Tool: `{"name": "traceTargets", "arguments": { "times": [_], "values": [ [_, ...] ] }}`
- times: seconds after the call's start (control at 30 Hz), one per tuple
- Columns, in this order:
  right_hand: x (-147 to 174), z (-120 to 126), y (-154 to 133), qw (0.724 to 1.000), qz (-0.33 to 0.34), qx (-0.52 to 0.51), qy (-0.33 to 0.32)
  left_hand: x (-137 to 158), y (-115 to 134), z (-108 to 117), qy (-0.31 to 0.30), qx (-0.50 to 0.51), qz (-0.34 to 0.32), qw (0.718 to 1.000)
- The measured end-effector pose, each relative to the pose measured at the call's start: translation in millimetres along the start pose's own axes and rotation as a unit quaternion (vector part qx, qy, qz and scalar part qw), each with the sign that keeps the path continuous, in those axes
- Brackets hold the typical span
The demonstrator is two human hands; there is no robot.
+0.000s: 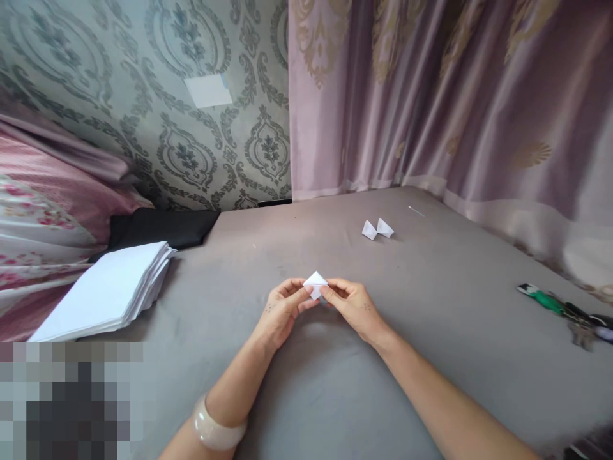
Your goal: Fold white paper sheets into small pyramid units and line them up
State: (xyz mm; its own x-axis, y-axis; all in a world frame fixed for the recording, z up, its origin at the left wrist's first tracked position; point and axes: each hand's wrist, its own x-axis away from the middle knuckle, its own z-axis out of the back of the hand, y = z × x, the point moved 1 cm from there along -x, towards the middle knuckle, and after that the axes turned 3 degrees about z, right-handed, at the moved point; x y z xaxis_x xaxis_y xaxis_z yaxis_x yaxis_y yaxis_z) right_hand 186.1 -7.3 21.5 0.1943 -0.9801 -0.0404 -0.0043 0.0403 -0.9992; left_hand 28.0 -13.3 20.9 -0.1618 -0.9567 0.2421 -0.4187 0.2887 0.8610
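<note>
A small piece of folded white paper [316,280] with a pointed top is held between both hands, just above the grey surface [316,364]. My left hand [285,306] pinches its left side, thumb on the near face and fingers behind. From the other side my right hand [353,306] grips it the same way, with its thumb close to the left one. Farther off to the right, two small folded white paper shapes [369,230] stand side by side on the surface. The back of the held paper is hidden by the fingers.
At the left lies a thick stack of white paper [110,287], beside a black folded item [165,229]. Keys with a green-handled tool [548,300] rest at the right. A thin white stick [416,211] lies near the pink curtain [364,96]. Patterned wallpaper [215,147] covers the wall behind.
</note>
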Motion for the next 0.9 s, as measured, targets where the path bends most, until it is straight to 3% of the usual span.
{"name": "traceTargets", "arguments": {
  "times": [0.2, 0.4, 0.53, 0.7, 0.9],
  "values": [
    [-1.7, 5.7, -1.5, 0.999, 0.001, 0.028, 0.029, 2.5, 0.1, -1.3, -0.01, -0.155, 0.001, 0.988],
    [0.9, 4.7, -6.0, 0.999, 0.022, 0.04, 0.009, 4.6, -1.1, -2.7, -0.052, -0.222, 0.048, 0.973],
    [1.0, 1.7, 1.3, 0.998, 0.022, 0.066, 0.005, 4.0, -5.8, -1.7, -0.048, -0.259, 0.059, 0.963],
    [-3.5, -1.3, 11.2, 0.993, 0.033, 0.109, 0.039, 3.4, -10.0, -6.0, -0.031, -0.242, 0.064, 0.968],
    [-2.8, -2.7, 2.8, 0.997, -0.072, -0.029, 0.023, 3.2, -12.7, -8.5, 0.025, -0.133, 0.067, 0.989]
  ]
}}
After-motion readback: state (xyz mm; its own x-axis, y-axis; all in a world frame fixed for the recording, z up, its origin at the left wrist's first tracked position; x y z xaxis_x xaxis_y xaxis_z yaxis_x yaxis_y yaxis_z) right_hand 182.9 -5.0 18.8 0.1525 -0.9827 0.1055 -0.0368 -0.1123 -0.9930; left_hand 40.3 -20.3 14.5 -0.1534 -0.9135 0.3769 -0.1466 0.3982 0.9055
